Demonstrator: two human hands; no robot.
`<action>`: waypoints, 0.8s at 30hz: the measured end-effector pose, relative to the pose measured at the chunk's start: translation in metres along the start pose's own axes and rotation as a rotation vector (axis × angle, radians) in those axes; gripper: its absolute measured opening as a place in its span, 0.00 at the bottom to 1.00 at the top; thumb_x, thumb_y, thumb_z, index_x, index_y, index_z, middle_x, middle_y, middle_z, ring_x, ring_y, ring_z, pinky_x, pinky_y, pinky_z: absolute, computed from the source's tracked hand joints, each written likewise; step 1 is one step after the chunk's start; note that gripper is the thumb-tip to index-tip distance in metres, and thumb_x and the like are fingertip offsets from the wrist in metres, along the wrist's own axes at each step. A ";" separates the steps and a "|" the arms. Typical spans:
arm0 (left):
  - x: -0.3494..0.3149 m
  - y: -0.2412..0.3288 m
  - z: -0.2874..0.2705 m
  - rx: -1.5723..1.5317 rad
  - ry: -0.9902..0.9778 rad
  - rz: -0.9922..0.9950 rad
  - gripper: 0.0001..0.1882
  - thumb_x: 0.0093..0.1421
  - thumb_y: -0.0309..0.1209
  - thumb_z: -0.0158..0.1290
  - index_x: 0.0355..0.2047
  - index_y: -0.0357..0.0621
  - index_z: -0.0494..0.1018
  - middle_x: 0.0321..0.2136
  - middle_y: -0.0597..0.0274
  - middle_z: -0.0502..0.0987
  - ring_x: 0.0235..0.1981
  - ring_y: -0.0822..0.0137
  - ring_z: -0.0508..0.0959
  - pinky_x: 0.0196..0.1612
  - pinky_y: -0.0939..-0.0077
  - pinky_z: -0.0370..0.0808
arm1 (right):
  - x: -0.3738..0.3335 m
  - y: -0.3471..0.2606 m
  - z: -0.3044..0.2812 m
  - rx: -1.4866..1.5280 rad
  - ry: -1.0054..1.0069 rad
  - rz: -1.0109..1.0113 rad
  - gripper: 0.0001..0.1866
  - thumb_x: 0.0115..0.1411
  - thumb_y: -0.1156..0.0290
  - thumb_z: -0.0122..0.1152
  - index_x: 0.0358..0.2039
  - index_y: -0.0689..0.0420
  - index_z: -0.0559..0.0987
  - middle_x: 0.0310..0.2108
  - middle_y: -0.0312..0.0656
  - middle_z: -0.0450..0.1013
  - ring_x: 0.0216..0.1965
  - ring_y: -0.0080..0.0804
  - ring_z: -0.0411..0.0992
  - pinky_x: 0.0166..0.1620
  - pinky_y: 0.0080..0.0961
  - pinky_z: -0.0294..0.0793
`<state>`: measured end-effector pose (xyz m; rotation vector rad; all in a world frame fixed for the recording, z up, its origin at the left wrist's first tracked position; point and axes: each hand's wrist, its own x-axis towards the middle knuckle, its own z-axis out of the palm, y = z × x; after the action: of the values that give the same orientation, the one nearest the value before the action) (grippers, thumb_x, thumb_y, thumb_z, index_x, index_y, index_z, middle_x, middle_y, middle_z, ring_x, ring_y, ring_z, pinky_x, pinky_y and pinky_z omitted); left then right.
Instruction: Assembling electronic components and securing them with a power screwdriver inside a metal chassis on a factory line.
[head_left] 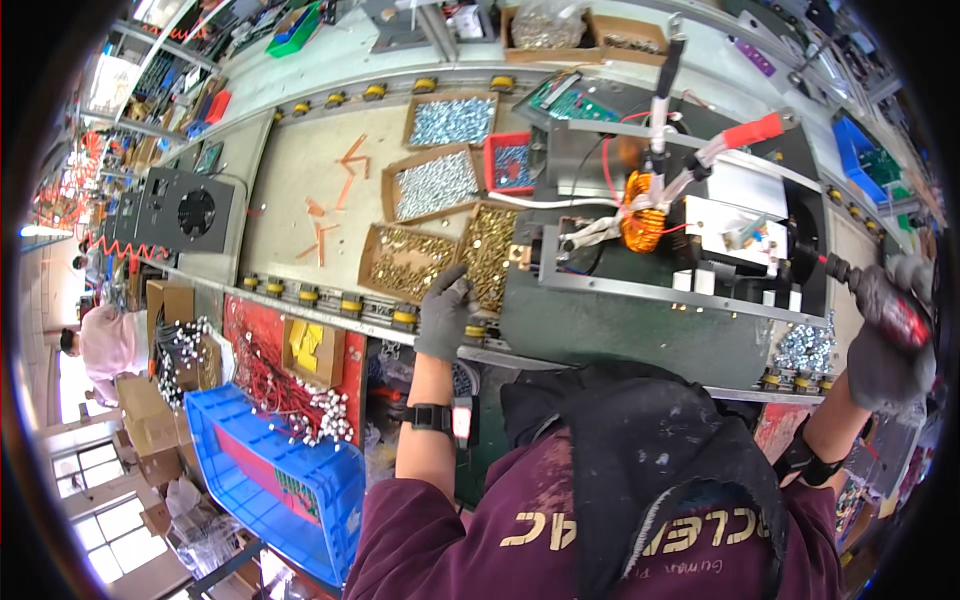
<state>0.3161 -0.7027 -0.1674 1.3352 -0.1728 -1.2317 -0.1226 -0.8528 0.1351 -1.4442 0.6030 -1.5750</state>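
- While the right hand point(885, 367) grips the driver point(903, 320), tip by the chassis's point(620, 292) right end, an angled push could make it slip.
- Left hand point(442, 318): fingers curled beside the brass fasteners point(488, 250); whether they pinch any, I cannot tell.
- Boxes point(392, 291) stand close together on the counter point(290, 190); a knock could mix their contents.

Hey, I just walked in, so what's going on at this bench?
A person in grey gloves is working over an open metal case with a copper-coloured coil inside. The right hand grips a power screwdriver, its tip pointing toward the case's right end; whether it touches is unclear. The left hand is beside small brass-coloured parts, fingers curled; I can't tell if it holds any.
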 end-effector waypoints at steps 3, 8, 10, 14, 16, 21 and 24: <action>-0.020 0.021 0.010 -0.170 -0.109 0.046 0.17 0.61 0.22 0.44 0.50 0.29 0.63 0.29 0.62 0.68 0.25 0.72 0.68 0.27 0.82 0.68 | -0.011 0.006 0.041 0.026 -0.056 0.026 0.25 0.51 0.50 0.54 0.31 0.58 0.59 0.29 0.41 0.52 0.33 0.30 0.52 0.34 0.29 0.59; -0.055 0.066 0.048 -0.248 -0.111 -0.077 0.12 0.63 0.25 0.43 0.45 0.32 0.66 0.29 0.61 0.67 0.25 0.73 0.67 0.27 0.80 0.68 | -0.016 0.019 0.109 0.263 -0.306 0.096 0.22 0.53 0.52 0.56 0.32 0.54 0.59 0.28 0.38 0.52 0.29 0.29 0.53 0.28 0.25 0.60; -0.075 0.082 0.074 -0.263 -0.171 -0.046 0.12 0.64 0.26 0.43 0.45 0.33 0.67 0.29 0.61 0.68 0.25 0.72 0.68 0.26 0.80 0.69 | -0.015 0.025 0.127 0.335 -0.413 0.014 0.21 0.54 0.52 0.57 0.38 0.51 0.63 0.28 0.37 0.55 0.28 0.29 0.55 0.25 0.25 0.64; -0.112 0.093 0.142 -0.265 -0.513 -0.177 0.12 0.63 0.29 0.46 0.45 0.36 0.66 0.32 0.60 0.69 0.27 0.70 0.71 0.24 0.80 0.70 | -0.012 0.027 0.135 0.363 -0.544 -0.042 0.21 0.56 0.54 0.57 0.46 0.48 0.67 0.29 0.36 0.60 0.27 0.28 0.58 0.25 0.25 0.67; -0.118 0.096 0.169 -0.270 -0.687 -0.234 0.13 0.62 0.31 0.49 0.44 0.37 0.66 0.32 0.60 0.69 0.28 0.69 0.72 0.25 0.80 0.70 | -0.010 0.026 0.129 0.323 -0.532 -0.096 0.21 0.57 0.53 0.56 0.47 0.49 0.67 0.27 0.36 0.61 0.25 0.27 0.60 0.26 0.24 0.64; -0.118 0.098 0.205 -0.256 -0.783 -0.327 0.16 0.63 0.31 0.46 0.49 0.35 0.64 0.35 0.55 0.70 0.34 0.64 0.76 0.32 0.76 0.79 | -0.015 0.020 0.108 0.283 -0.405 -0.159 0.21 0.59 0.52 0.52 0.48 0.50 0.66 0.26 0.35 0.60 0.23 0.26 0.60 0.26 0.23 0.61; -0.116 0.094 0.219 -0.258 -0.812 -0.374 0.15 0.63 0.31 0.45 0.46 0.34 0.65 0.34 0.54 0.71 0.32 0.65 0.77 0.31 0.75 0.81 | -0.019 0.017 0.096 0.297 -0.359 -0.168 0.22 0.59 0.52 0.52 0.48 0.50 0.66 0.25 0.35 0.59 0.24 0.26 0.59 0.26 0.23 0.60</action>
<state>0.1659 -0.7767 0.0380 0.5954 -0.3293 -1.9971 -0.0275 -0.8246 0.1302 -1.5254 0.0357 -1.4106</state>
